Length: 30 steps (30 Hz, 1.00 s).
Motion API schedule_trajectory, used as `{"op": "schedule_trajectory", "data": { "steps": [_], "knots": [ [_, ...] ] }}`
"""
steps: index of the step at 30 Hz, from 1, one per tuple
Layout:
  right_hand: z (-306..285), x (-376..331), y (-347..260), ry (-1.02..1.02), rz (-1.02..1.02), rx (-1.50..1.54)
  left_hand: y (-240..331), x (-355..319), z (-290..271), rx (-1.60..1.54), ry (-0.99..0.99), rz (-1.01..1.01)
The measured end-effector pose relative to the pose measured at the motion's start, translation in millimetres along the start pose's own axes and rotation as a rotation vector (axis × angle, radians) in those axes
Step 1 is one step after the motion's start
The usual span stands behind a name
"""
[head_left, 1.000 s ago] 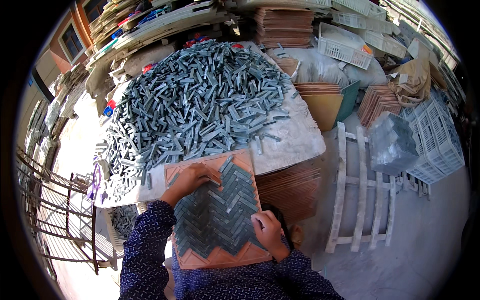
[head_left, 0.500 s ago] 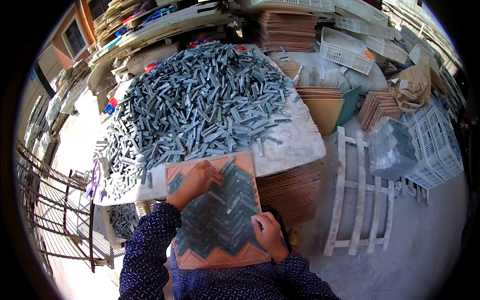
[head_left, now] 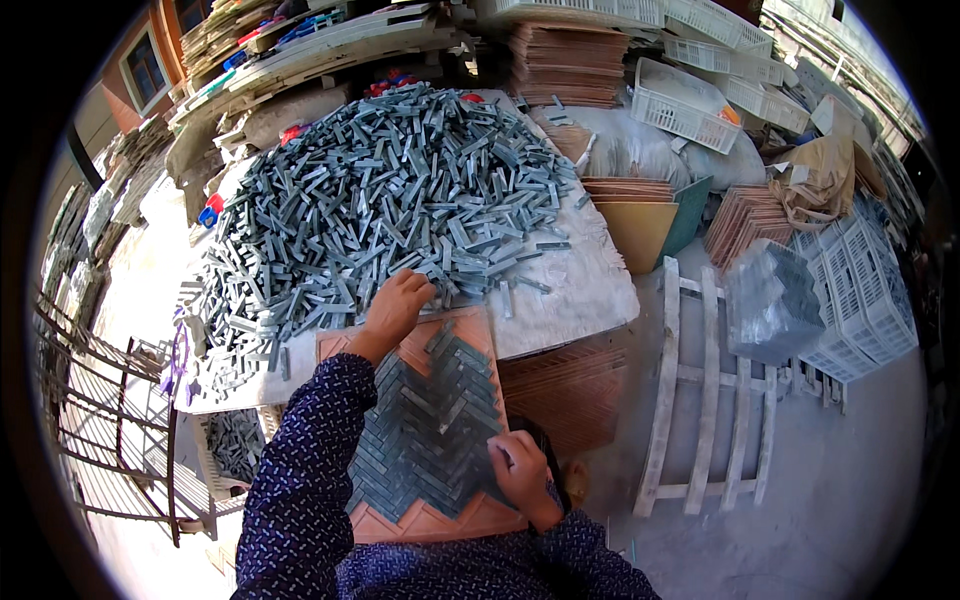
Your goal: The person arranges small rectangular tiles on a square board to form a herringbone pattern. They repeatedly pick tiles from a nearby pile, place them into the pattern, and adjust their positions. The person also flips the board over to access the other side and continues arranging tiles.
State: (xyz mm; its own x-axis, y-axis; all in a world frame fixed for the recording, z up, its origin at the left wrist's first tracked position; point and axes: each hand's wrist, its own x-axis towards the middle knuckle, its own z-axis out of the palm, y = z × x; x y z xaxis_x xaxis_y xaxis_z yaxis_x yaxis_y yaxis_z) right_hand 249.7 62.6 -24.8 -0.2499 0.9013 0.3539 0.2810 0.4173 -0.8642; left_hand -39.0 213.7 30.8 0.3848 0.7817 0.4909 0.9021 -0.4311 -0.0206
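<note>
So the left hand [head_left: 397, 308] is over at the near edge of a big heap of grey stone strips [head_left: 390, 190], reaching past the far side of the orange tray [head_left: 440, 523]. Its fingers are bent downward and bunched, and I can't tell whether there's a strip between them. The right hand [head_left: 522, 472] is loosely curled with thumb and forefinger close together, right by the tray's right edge. Can't see if it's got anything in it either.

The tray sits at the near side of the table [head_left: 575, 300], up against the person's front. Most of it is filled with grey strips in a zigzag pattern, with bare orange showing along the near side and at the far left.

The heap covers most of the table, a few loose strips lying off to its right. More orange trays [head_left: 570, 390] are stacked low on the right, under the table edge. Further right there's a pale slatted rack [head_left: 710, 400] on the floor, then a plastic-wrapped bundle [head_left: 772, 305] beside some white crates [head_left: 862, 290].
</note>
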Motion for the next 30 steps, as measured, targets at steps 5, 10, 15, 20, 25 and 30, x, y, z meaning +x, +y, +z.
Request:
{"op": "schedule_trajectory", "data": {
  "steps": [5, 10, 15, 20, 25, 30],
  "knots": [
    [-1, 2, 2, 0.023, -0.03, 0.015, 20, -35, -35, -0.127, -0.153, 0.029],
    [0, 3, 5, 0.023, -0.091, -0.019, 25, -66, -46, -0.219, -0.244, -0.002],
    [-1, 1, 1, -0.015, -0.006, 0.004, 27, -63, -51, -0.315, -0.209, -0.094],
    [-1, 0, 2, -0.016, -0.016, -0.014, 24, -61, -47, -0.412, -0.286, -0.046],
    [0, 0, 3, -0.005, -0.025, -0.028, 26, -60, -46, -0.464, -0.243, -0.067],
    [1, 1, 0, -0.005, -0.005, -0.024, 29, -65, -34, -0.543, -0.215, -0.174]
  ]
}}
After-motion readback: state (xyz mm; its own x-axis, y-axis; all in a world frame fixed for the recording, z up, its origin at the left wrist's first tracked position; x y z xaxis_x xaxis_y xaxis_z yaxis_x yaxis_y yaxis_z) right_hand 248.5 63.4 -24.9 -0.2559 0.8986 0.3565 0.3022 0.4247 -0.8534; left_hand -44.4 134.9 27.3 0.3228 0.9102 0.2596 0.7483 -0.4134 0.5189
